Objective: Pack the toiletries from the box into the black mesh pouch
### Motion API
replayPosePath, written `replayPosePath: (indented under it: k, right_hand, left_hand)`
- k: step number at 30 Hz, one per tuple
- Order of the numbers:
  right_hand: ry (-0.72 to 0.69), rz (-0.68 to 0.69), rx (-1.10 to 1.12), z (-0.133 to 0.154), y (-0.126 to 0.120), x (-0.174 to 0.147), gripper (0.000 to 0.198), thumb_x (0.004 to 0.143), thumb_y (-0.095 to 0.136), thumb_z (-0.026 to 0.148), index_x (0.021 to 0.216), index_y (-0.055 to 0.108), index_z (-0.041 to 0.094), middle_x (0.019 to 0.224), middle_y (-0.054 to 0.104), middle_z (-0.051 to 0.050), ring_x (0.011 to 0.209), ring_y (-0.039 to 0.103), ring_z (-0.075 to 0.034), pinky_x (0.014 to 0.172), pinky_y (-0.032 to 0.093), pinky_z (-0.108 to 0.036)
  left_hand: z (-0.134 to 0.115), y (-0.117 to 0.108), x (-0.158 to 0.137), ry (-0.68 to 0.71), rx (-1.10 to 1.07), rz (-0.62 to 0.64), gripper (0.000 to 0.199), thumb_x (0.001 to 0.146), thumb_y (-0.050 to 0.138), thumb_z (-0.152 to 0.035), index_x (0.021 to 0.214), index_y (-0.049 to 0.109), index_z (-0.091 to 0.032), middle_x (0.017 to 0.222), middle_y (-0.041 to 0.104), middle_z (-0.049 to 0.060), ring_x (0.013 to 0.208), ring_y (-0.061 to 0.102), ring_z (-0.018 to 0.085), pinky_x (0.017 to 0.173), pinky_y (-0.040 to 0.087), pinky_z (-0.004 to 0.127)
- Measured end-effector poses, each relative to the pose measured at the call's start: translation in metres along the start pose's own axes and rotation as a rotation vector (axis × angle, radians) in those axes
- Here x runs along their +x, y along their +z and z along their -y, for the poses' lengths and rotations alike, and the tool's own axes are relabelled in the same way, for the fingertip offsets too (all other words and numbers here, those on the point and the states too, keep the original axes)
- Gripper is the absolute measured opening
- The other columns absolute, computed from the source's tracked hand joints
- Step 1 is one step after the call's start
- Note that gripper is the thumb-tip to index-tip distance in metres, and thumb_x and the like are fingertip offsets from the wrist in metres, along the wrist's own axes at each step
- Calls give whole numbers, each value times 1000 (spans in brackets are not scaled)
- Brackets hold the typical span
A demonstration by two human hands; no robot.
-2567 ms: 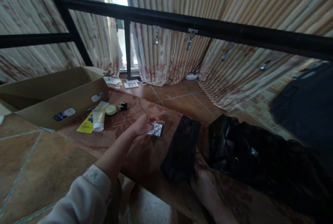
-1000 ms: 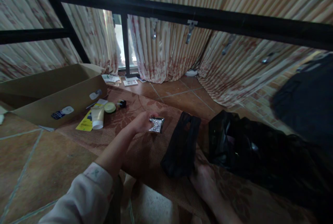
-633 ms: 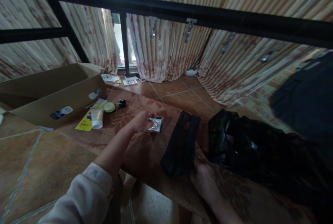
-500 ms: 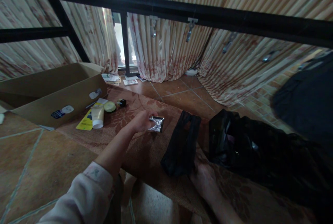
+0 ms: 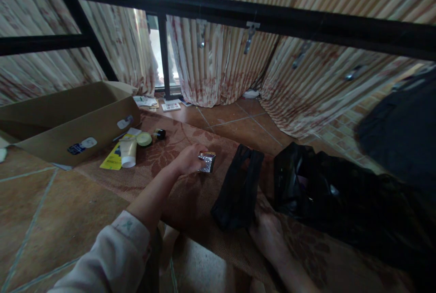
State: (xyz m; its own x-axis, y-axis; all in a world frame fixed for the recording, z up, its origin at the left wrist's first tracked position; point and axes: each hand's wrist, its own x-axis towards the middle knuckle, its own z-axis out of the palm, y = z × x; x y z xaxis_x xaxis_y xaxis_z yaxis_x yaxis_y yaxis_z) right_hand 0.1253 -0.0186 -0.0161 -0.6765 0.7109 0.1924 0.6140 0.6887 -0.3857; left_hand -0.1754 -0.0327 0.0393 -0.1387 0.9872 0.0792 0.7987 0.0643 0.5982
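My left hand [image 5: 190,159] is closed around a small box with a glittery silver side [image 5: 207,163], over the middle of the brown cloth. To its right lies a flattened black bag [image 5: 235,188] with a handle opening. My right hand [image 5: 267,229] grips this bag at its lower right edge; some of its fingers are hidden in shadow. Left of my left hand are a cream-coloured tube with a white cap [image 5: 128,153], a round pale-green jar [image 5: 144,139], a small black-capped jar [image 5: 160,134] and a yellow packet [image 5: 111,159].
A patterned brown cloth [image 5: 190,193] covers the low table. An open cardboard box [image 5: 102,131] stands at its left end, a large shiny black bag [image 5: 327,188] at its right. Papers [image 5: 170,106] lie on the floor behind. A dark metal rail [image 5: 218,4] crosses before the curtains.
My left hand has turned the glittery box slightly and shifted it a little to the right, so a top face shows. My right hand and the black bag have barely moved.
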Motion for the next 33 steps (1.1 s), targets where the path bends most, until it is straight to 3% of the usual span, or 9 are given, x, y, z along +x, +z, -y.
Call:
replayPosePath:
  k: [11,17,23,28,33]
  right_hand:
    - [-37,-23,-23,-3,2,0,28,84,44,12,103,63,21,88,67,-6,81,64,-20,93,46,-36]
    - [-32,-7,-27,-4,2,1,23,83,45,13,96,63,21,101,66,-8,82,64,-19,88,49,-34]
    - [-37,-20,-33,-3,1,1,27,84,45,13,101,63,22,91,67,-6,80,64,-20,90,48,-34]
    - [-26,-27,-32,0,1,0,35,83,44,10,111,62,19,103,67,-8,85,65,-20,90,48,-36]
    - [-8,-33,4,3,0,1,31,83,44,9,104,64,20,104,67,-8,87,65,-19,91,48,-34]
  left_hand:
    - [6,3,1,-4,-74,16,13,63,55,-13,74,63,-14,66,60,-1,60,51,11,55,33,21]
    - [2,-2,0,-12,-41,7,14,62,56,-13,74,62,-15,67,61,-1,62,53,12,58,36,21]
    - [9,2,-1,3,-34,0,18,61,58,-13,78,63,-17,68,61,-2,62,54,12,58,37,21]
    - [11,6,-1,-39,53,-2,19,63,63,-21,82,62,-18,72,63,-1,64,56,14,58,38,22]
    - [7,8,-1,-144,162,0,26,65,66,-34,87,62,-21,77,65,1,68,59,17,59,38,25]
